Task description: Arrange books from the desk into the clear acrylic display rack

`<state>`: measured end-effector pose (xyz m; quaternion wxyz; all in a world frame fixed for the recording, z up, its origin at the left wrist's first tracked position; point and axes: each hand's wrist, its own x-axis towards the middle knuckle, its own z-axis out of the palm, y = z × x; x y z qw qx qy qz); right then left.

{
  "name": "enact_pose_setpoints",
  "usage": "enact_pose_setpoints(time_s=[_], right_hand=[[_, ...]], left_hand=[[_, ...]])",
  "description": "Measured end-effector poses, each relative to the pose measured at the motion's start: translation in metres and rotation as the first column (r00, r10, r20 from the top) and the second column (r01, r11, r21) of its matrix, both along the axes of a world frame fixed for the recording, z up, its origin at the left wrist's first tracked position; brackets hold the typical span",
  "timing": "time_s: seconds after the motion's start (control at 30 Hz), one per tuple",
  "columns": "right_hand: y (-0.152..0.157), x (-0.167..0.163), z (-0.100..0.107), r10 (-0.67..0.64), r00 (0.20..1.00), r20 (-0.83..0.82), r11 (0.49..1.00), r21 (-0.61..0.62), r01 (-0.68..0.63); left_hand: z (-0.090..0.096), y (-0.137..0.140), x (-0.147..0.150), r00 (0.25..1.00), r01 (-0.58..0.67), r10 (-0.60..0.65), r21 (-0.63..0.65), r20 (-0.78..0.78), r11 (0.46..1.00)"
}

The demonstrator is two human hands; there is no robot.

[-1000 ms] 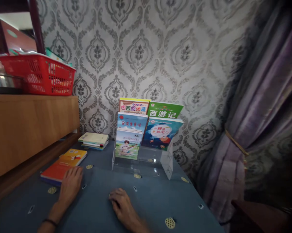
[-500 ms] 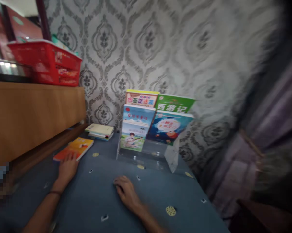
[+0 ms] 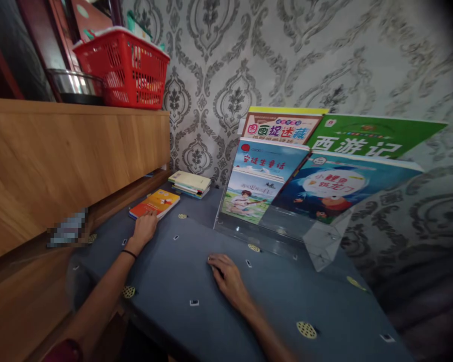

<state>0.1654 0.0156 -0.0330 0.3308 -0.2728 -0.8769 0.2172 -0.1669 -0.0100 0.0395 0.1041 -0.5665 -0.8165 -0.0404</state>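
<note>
On the left side of the table lies an orange-yellow book (image 3: 166,198), cover up. My left hand (image 3: 145,230) rests its fingers on the near part of that cover, without gripping it. My right hand (image 3: 229,279) lies on the blue tablecloth (image 3: 173,271), fingers loosely bent and thumb apart, with nothing visible in it. Ahead of it stands a clear acrylic book stand (image 3: 324,244). Several picture books lean in it, among them a blue book (image 3: 320,186), a green book (image 3: 377,133) and a light blue book (image 3: 249,198).
Behind the orange book, a small stack of books (image 3: 190,182) sits near the wall. A wooden cabinet (image 3: 79,156) borders the table's left side, carrying a red plastic basket (image 3: 141,75) and a metal bowl (image 3: 75,83). Patterned wallpaper (image 3: 237,90) covers the wall behind.
The view has shifted, so the table and stand appear larger and farther right, and the picture is sharper. My left hand is still on the orange book, my right hand still on the tablecloth.
</note>
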Motion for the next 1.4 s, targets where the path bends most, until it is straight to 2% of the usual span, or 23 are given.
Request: enact_pose_setpoints(time_s=[0.3, 0.47, 0.6, 0.77, 0.87, 1.0, 1.17, 1.27, 1.4], right_hand=[[-0.003, -0.002, 0.007, 0.01, 1.0, 0.015, 1.0, 0.003, -0.011], [-0.004, -0.002, 0.007, 0.009, 1.0, 0.018, 1.0, 0.005, -0.009], [-0.006, -0.003, 0.009, 0.004, 1.0, 0.018, 1.0, 0.001, -0.004], [-0.006, -0.004, 0.01, 0.007, 1.0, 0.011, 1.0, 0.004, -0.007], [-0.007, -0.003, 0.011, 0.007, 1.0, 0.021, 1.0, 0.002, -0.007], [-0.01, -0.002, 0.014, -0.018, 1.0, 0.016, 1.0, -0.023, 0.018], [-0.015, -0.001, 0.017, -0.051, 0.999, -0.016, 0.993, -0.11, 0.049], [-0.016, 0.0, 0.017, -0.052, 0.999, -0.005, 0.992, -0.117, 0.051], [-0.017, -0.001, 0.017, -0.057, 0.998, 0.01, 0.995, -0.087, 0.058]], left_hand=[[0.022, -0.012, -0.007, 1.0, -0.02, 0.021, -0.073, 0.019, 0.997], [0.036, -0.021, -0.013, 0.999, 0.017, -0.014, -0.087, 0.028, 0.996], [0.04, -0.035, 0.004, 0.998, 0.059, -0.061, -0.16, -0.008, 0.985], [0.041, -0.054, 0.045, 0.979, 0.161, -0.188, -0.268, -0.076, 0.95], [0.036, -0.062, 0.075, 0.959, 0.242, -0.274, -0.306, -0.066, 0.921], [0.019, -0.076, 0.124, 0.914, 0.372, -0.405, -0.329, -0.035, 0.868], [-0.004, -0.094, 0.182, 0.849, 0.517, -0.529, -0.207, -0.004, 0.831], [-0.013, -0.097, 0.192, 0.796, 0.601, -0.605, -0.138, 0.019, 0.787], [-0.017, -0.079, 0.165, 0.695, 0.717, -0.703, -0.063, 0.153, 0.694]])
